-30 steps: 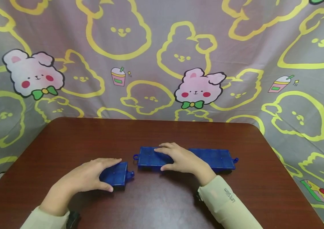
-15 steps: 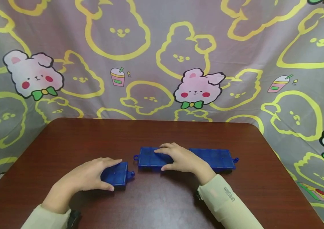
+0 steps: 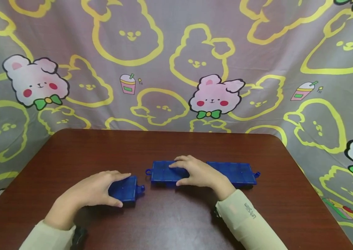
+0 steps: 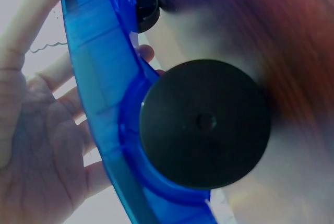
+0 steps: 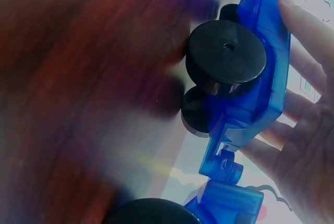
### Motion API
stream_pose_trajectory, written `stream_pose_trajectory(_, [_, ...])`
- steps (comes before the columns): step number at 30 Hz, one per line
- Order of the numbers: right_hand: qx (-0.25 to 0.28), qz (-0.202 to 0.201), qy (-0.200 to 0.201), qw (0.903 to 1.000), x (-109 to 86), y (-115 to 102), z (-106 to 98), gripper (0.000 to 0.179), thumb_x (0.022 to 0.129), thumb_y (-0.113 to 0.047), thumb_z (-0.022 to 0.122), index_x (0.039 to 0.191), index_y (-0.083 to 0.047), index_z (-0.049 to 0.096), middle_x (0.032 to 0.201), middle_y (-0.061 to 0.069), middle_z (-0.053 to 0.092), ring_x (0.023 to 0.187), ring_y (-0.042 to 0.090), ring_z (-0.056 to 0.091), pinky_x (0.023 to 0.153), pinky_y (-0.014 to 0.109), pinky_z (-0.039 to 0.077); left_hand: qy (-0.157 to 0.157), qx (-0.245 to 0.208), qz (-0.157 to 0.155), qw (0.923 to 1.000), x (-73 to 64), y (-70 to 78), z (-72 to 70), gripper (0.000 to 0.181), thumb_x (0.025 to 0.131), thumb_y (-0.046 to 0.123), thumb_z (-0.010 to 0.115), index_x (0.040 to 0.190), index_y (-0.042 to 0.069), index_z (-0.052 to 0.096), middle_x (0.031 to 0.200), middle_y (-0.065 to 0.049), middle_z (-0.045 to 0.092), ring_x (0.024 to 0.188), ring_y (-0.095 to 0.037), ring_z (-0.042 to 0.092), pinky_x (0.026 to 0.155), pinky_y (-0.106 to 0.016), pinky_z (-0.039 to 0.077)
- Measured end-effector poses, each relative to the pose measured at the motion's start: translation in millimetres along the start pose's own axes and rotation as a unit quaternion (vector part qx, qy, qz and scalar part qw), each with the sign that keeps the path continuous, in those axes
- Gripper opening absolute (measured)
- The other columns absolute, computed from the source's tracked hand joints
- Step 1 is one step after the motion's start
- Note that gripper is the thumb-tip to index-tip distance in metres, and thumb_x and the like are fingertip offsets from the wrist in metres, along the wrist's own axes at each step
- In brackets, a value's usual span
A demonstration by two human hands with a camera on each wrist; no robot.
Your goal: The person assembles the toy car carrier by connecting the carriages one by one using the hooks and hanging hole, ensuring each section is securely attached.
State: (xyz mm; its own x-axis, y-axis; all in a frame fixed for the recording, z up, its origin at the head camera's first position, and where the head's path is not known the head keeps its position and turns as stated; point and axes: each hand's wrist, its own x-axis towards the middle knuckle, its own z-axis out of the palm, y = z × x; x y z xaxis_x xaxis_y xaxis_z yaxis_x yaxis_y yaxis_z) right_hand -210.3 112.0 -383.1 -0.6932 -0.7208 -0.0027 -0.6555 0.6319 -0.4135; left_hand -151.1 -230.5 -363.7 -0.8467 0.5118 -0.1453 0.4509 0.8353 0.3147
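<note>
On the left of the head view my left hand (image 3: 93, 191) holds a short-looking blue toy train car (image 3: 126, 189) by its long sides, thumb on the near edge. Its far end is under the hand, and a knobbed coupling (image 3: 140, 189) points right. A large black wheel (image 4: 206, 122) of it fills the left wrist view. My right hand (image 3: 196, 173) grips a second blue car (image 3: 163, 172) across its middle. That car's ring (image 3: 148, 172) faces the knob across a small gap. Behind it a third blue car (image 3: 232, 172) is joined by a hinge-like coupling (image 5: 227, 166).
The cars stand on a dark red-brown table (image 3: 182, 222) with rounded far corners. A grey curtain (image 3: 151, 73) with yellow outlines and rabbit prints hangs right behind the table. A hook (image 3: 257, 174) sticks out at the right end of the third car.
Over the last half second my left hand and its car have shifted slightly left, so the gap to the ring is a bit wider. The right hand and its cars stay in place.
</note>
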Motion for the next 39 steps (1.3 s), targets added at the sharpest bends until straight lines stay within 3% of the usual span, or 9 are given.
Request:
stream_pose_trajectory(14, [0.01, -0.004, 0.005, 0.9999, 0.3, 3.9, -1.5, 0.057, 0.086, -0.035, 0.077, 0.138, -0.018, 0.06, 0.147, 0.01, 0.05, 0.136, 0.029, 0.047, 0.11, 0.05, 0.044, -0.016, -0.011, -0.019, 0.9996, 9.9, -13.1, -13.9, 0.092, 0.07, 0.053, 0.086, 0.143, 0.008, 0.054, 0.133, -0.02, 0.061, 0.114, -0.032, 0.062, 0.095, -0.055, 0.053])
stream_pose_trajectory(18, [0.012, -0.004, 0.006, 0.9999, 0.0, 4.7, -2.8, 0.057, 0.086, -0.035, 0.078, 0.138, -0.018, 0.06, 0.147, 0.01, 0.051, 0.136, 0.029, 0.047, 0.111, 0.049, 0.044, -0.028, -0.016, -0.037, 0.9988, 15.0, -15.9, -16.6, 0.091, 0.07, 0.051, 0.086, 0.143, 0.008, 0.053, 0.133, -0.022, 0.061, 0.113, -0.033, 0.063, 0.095, -0.057, 0.052])
stream_pose_trajectory(25, [0.015, -0.01, 0.007, 0.9998, -0.4, 7.1, -3.6, 0.057, 0.086, -0.034, 0.079, 0.137, -0.018, 0.06, 0.145, 0.01, 0.051, 0.134, 0.028, 0.048, 0.11, 0.049, 0.044, -0.052, -0.008, -0.043, 0.9977, 26.6, -13.2, -19.6, 0.091, 0.069, 0.05, 0.087, 0.143, 0.008, 0.054, 0.132, -0.021, 0.062, 0.111, -0.03, 0.064, 0.095, -0.054, 0.053])
stream_pose_trajectory(39, [0.026, -0.008, 0.009, 0.9996, -2.4, 7.3, -1.8, 0.056, 0.086, -0.034, 0.078, 0.137, -0.019, 0.061, 0.145, 0.009, 0.051, 0.134, 0.028, 0.048, 0.11, 0.049, 0.044, -0.057, -0.013, -0.039, 0.9975, 40.0, -7.8, -19.5, 0.09, 0.071, 0.046, 0.087, 0.143, 0.006, 0.053, 0.135, -0.022, 0.06, 0.119, -0.033, 0.061, 0.099, -0.053, 0.051])
